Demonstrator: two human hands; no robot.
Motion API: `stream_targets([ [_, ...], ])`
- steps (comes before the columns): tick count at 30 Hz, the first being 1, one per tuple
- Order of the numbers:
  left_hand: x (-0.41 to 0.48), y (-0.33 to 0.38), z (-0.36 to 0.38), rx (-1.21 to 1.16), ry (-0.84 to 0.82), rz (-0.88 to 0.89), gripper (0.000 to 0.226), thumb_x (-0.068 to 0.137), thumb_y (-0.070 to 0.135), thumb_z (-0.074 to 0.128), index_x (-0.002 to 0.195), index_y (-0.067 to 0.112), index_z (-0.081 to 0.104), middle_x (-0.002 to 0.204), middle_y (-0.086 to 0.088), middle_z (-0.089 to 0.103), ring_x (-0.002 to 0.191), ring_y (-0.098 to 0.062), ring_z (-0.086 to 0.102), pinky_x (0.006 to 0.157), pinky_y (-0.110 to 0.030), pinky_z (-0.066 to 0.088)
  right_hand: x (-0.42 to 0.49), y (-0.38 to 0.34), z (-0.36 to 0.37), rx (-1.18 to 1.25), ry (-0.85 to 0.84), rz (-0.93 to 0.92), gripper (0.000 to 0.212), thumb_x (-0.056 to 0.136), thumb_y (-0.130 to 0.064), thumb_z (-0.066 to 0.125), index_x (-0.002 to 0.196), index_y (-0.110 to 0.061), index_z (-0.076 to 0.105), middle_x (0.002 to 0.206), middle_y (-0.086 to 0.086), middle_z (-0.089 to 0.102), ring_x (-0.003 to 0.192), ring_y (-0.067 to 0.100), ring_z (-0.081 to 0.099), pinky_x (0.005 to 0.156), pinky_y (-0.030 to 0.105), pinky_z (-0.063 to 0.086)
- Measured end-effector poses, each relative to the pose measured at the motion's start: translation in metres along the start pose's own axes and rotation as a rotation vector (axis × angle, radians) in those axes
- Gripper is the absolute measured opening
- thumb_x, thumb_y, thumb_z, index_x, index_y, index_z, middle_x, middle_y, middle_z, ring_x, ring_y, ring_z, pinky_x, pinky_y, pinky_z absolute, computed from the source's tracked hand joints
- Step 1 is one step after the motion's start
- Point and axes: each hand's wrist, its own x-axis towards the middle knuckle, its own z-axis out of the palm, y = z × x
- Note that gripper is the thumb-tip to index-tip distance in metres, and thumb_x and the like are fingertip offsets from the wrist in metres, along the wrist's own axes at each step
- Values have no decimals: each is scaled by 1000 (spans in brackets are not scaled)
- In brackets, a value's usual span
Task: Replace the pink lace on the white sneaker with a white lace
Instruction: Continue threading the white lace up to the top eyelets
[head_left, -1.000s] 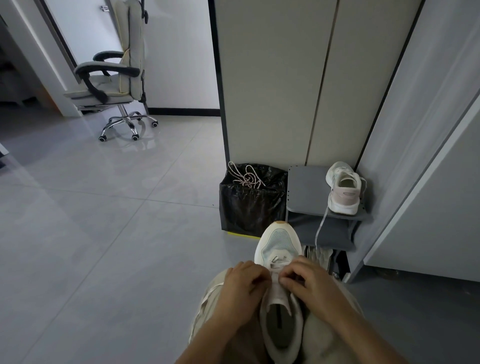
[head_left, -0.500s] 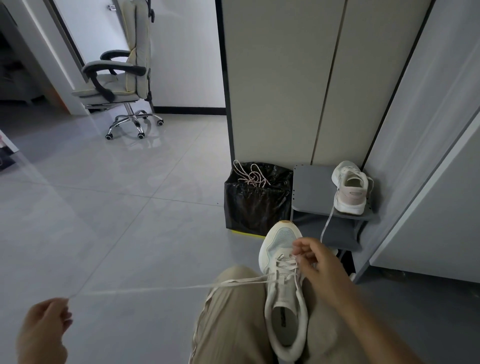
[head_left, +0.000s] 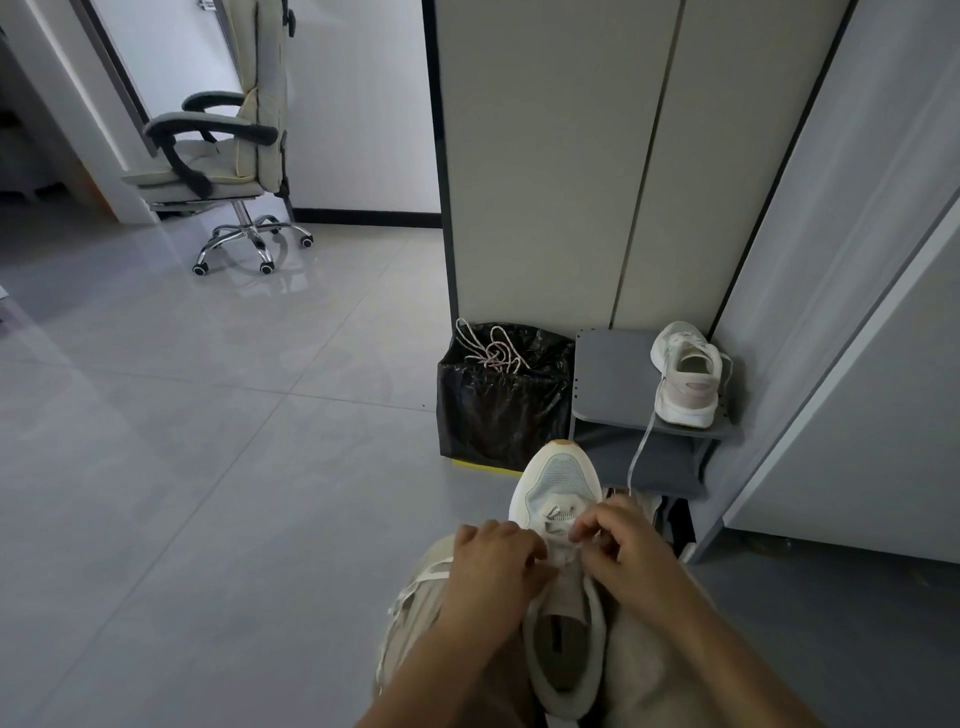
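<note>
**Two hands at the eyelets, relacing under way**

Head view, the only one I have. The white sneaker (head_left: 557, 480) lies across the person's lap, toe pointing away from me, heel opening toward the camera. The right hand (head_left: 626, 553) has thumb and forefinger pinched together on the white lace (head_left: 557, 515) just above the lowest eyelets. The left hand (head_left: 493, 566) sits against the other side of the lacing with its fingers curled inward; I cannot tell what they hold, since the knuckles hide it. A loose pale strand (head_left: 415, 584) trails over the left thigh.

By my reading the old lace is out already: the pink lace (head_left: 491, 352) lies in a tangle on top of the black bin bag (head_left: 498, 415) against the wall panel. Only the bottom rows near the toe show white crossings, so most eyelets are left to thread, then the tightening and tying.

Beside the bag, a second sneaker (head_left: 685, 374) stands on a grey shelf (head_left: 608, 374), one lace hanging off its edge. An office chair (head_left: 228, 145) stands well apart across the tiled floor.
</note>
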Motion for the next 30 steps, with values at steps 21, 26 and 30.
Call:
stream_targets([
  [21, 9, -17, -16, -44, -171, -98, 28, 95, 33, 47, 113, 19, 63, 114, 0, 54, 104, -15, 46, 83, -21, 31, -5, -19, -3, -89, -73, 30, 31, 83, -10, 59, 95, -37, 50, 94, -15, 44, 78, -1, 48, 73, 15, 43],
  [26, 19, -13, -39, -536, -170, -261, 15, 86, 19, 62, 91, 6, 67, 78, -2, 62, 65, -7, 51, 61, -16, 40, -6, -40, -4, 165, -32, 84, 24, 86, -6, 58, 83, -30, 63, 89, -10, 64, 81, -1, 58, 74, 16, 46],
  [30, 24, 2, -61, -1166, -101, -418, 17, 87, 6, 60, 103, 8, 55, 72, -6, 64, 51, -4, 51, 52, -17, 41, -4, -66, 5, 494, -170, 212, 20, 89, -7, 56, 105, -19, 60, 93, -3, 69, 76, 10, 62, 65, 10, 45],
])
